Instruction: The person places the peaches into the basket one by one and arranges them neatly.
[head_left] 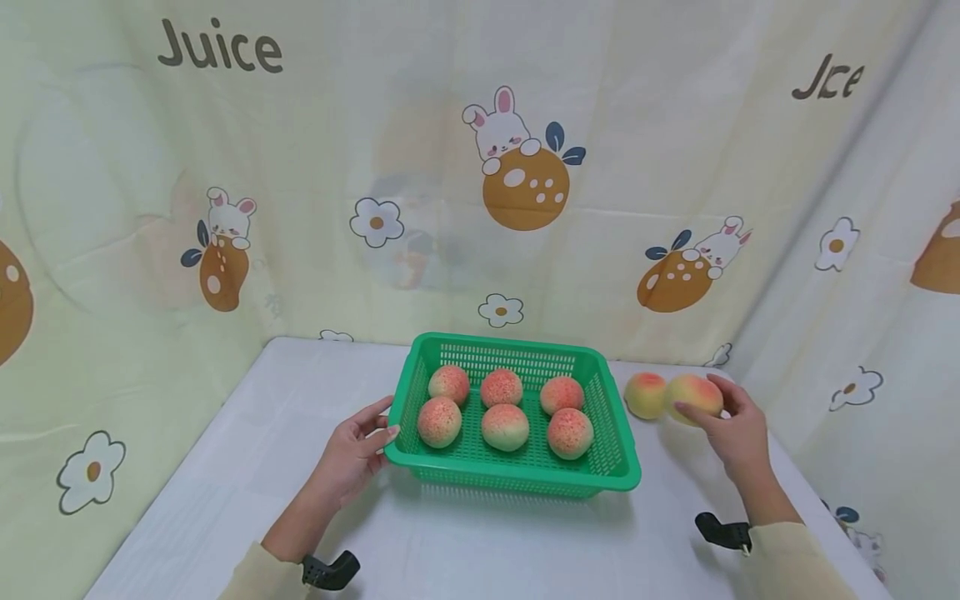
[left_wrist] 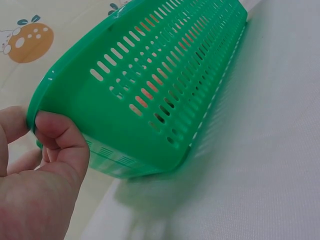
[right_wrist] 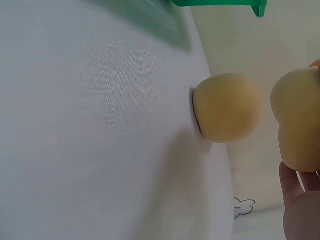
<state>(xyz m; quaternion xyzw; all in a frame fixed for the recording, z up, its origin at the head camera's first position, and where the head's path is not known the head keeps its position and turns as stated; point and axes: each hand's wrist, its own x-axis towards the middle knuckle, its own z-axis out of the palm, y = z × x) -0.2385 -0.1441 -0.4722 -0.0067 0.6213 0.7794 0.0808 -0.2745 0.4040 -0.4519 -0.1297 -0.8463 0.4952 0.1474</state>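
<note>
A green slotted plastic basket (head_left: 517, 481) stands mid-table with several speckled pink peaches (head_left: 506, 427) in two rows inside. My left hand (head_left: 356, 457) pinches the rim at its left end, thumb on the near side, as the left wrist view also shows on the basket wall (left_wrist: 115, 105). To the right of the basket, my right hand (head_left: 738, 429) holds a yellow-red peach (head_left: 693, 396) between thumb and fingers. In the right wrist view that held peach (right_wrist: 300, 120) is raised off the table. Another yellow-red peach (head_left: 643, 396) rests on the table between it and the basket.
The white table (head_left: 510, 550) extends around the basket. A cream curtain (head_left: 420, 275) printed with rabbits, fruit and flowers hangs close behind the table and along both sides. A dark strap (head_left: 723, 532) circles the right wrist, and a similar strap (head_left: 330, 571) is on the left.
</note>
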